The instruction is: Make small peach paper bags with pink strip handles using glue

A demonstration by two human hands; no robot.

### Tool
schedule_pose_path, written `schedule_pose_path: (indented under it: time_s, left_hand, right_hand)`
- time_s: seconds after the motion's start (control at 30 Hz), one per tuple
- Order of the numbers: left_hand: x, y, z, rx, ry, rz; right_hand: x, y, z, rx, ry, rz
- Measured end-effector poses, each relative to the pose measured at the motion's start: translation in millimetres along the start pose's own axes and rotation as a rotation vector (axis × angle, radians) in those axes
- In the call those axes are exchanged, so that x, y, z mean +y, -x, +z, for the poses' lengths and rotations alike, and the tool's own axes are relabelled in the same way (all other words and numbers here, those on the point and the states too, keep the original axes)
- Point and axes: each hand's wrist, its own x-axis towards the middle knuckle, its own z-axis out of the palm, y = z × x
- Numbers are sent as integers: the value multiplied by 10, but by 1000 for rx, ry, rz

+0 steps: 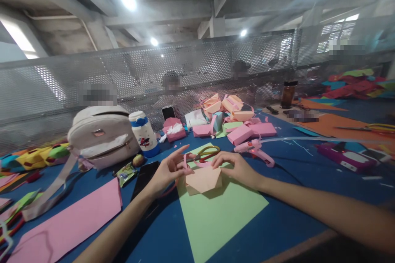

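Note:
My right hand [239,167] is closed on the right upper edge of a small peach folded-paper box [203,181]. Between the fingers of my left hand [169,169], a thin pink paper strip [186,160] curves up at the box's left side. The strip seems to run along the back of the box, where my fingers partly hide it. Under the box lies a light green paper sheet [226,218]. Scissors with olive-yellow handles [209,153] rest just behind it. To the right is a pink hot glue gun [254,151], touched by neither hand.
Left are a white backpack [100,137], a white-and-blue bottle [144,133], a dark phone [145,178] and pink sheets [74,226]. Finished pink boxes [240,134] and peach ones [233,104] stand behind. A purple device [344,158] lies right. A perforated metal screen [197,63] borders the table.

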Motion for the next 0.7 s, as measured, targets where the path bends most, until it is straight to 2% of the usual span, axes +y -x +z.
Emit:
schedule_pose_path:
  time_s: [0.3, 0.53, 0.7]
  left_hand:
    - [51, -7, -109, -25, -54, 49]
    - [69, 19, 39, 81, -105, 157]
    - [91, 39, 102, 144, -161, 108]
  right_hand:
    - [133, -38, -24, 106, -82, 97]
    - [137, -38, -10, 130, -128, 158]
    - [142, -39, -14, 144, -151, 185]
